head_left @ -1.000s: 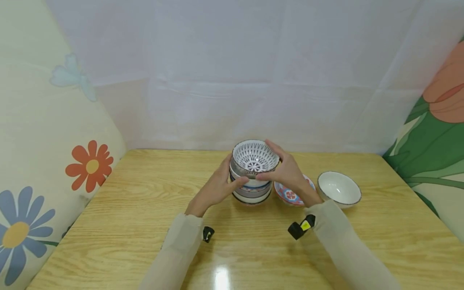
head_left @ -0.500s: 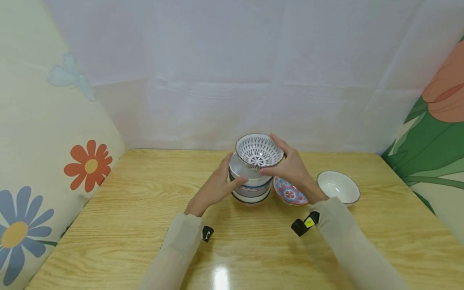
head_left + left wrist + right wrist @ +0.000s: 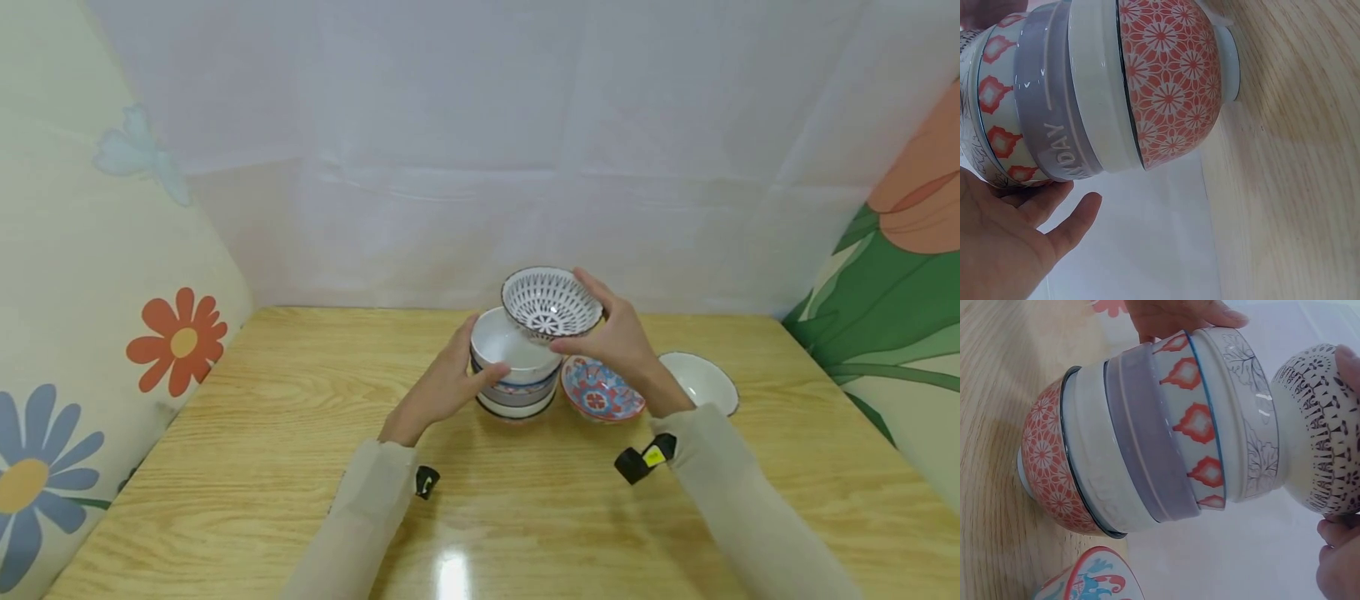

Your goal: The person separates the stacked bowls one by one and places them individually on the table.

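gripped by its rim in the right hand point(image 3: 621, 337), the black-and-white bowl point(image 3: 551, 302) has shifted up and rightward to just right of frame centre, apparently unnested from the bowl stack point(image 3: 519, 400) that the left hand point(image 3: 442, 383) holds, thumb and fingers spread.

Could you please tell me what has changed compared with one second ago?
The right hand, gripping the black-and-white patterned bowl, has moved it up and rightward, uncovering the white inside of the stack's top bowl. The left hand still holds the stack; the red-and-blue bowl and white bowl stay in place.
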A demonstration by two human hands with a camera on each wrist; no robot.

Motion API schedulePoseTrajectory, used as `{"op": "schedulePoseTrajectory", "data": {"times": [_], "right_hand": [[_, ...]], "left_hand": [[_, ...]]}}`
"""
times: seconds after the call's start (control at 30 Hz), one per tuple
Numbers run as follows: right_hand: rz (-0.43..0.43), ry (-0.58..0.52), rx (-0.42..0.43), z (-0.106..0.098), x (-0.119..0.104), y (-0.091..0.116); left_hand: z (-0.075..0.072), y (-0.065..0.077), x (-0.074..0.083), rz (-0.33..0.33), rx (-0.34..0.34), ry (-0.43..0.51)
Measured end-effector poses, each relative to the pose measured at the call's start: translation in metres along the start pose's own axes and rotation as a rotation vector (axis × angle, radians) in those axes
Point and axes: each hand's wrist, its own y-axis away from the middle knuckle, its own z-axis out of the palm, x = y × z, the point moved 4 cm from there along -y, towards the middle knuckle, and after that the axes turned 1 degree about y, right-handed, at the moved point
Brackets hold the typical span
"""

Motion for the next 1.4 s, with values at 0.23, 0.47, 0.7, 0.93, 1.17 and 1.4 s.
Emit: {"op": "schedulePoseTrajectory", "data": {"times": [0.23, 0.47, 0.7, 0.93, 1.17, 1.4], "right_hand": [[0.005, 0.001, 0.010, -0.009, -0.003, 0.003], [0.022, -0.011, 0.020, -0.020, -0.001, 0.007], [0.044, -0.031, 0.036, -0.028, 0.008, 0.013], [0.065, -0.054, 0.057, -0.039, 0.013, 0.020], [0.082, -0.057, 0.092, -0.050, 0.026, 0.029], [0.139, 0.015, 0.116, -0.059, 0.042, 0.040]], "left_hand": [[0.000, 0.000, 0.000, -0.005, 0.001, -0.003], [-0.001, 0.000, 0.001, 0.020, 0.006, 0.007], [0.000, -0.001, -0.001, 0.030, 0.008, 0.010], [-0.001, -0.002, -0.001, 0.013, -0.001, 0.013], [-0.001, -0.002, 0.000, 0.024, -0.005, 0.018], [-0.001, 0.000, 0.002, 0.026, -0.006, 0.016]]}}
